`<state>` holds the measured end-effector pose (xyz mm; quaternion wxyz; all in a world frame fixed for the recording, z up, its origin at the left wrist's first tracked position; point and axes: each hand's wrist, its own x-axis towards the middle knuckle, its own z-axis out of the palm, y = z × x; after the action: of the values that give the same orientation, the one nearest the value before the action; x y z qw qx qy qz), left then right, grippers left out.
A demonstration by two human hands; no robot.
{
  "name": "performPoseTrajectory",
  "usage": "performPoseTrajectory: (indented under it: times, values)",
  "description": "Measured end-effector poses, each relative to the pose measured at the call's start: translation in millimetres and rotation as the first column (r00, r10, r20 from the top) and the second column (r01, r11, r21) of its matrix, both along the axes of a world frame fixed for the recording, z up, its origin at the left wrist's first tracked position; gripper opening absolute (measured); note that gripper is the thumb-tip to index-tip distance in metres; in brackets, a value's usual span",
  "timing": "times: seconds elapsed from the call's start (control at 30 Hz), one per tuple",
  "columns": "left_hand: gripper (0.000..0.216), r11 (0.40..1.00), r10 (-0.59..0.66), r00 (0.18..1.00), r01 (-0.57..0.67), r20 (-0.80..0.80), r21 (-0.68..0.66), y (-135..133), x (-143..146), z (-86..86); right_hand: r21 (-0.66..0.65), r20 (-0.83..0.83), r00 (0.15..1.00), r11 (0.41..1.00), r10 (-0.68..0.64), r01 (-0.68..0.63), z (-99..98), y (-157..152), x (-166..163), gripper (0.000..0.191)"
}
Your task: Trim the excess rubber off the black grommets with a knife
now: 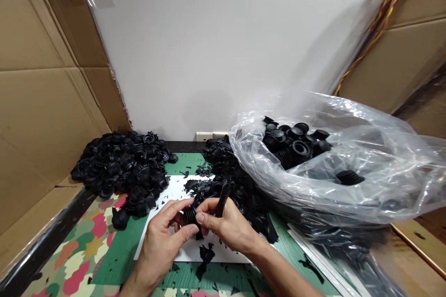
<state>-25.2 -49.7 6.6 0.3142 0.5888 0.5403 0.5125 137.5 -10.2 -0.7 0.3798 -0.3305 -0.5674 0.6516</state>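
My left hand (pixel 165 236) is closed around a small black ribbed rubber plug (pixel 190 215), with thumb and fingers on its sides. My right hand (pixel 225 225) touches the plug's right side with thumb and fingertips. A dark pen-like tool (pixel 223 200) stands up out of the right hand's grip; its working end is hidden by the fingers. Under both hands lies a white sheet (pixel 149 236). Black rubber scraps (pixel 205 260) lie on and just in front of it.
A heap of black ribbed parts (pixel 128 162) is at the left. Black scraps (pixel 244 199) pile up behind and right of my hands. A clear plastic bag (pixel 369 144) at the right holds more ribbed plugs (pixel 296 141). Cardboard (pixel 52 79) stands at the left; twisted wires (pixel 379 23) hang at the upper right.
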Motion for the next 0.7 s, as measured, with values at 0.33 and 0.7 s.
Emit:
performPoseTrajectory:
  times: [0.33,0.7]
  values:
    - [0.025,0.975,0.019,0.983,0.022,-0.183,0.220,6,-2,-1.6,-0.177,-0.135,0.986,0.981,-0.101,0.077,5.5,1,-4,0.038]
    - [0.015,0.995,0.093,0.995,-0.094,0.039,0.018,19,6,1.0,-0.139,-0.119,0.982,0.982,-0.144,0.128,0.2,7,-2,0.041]
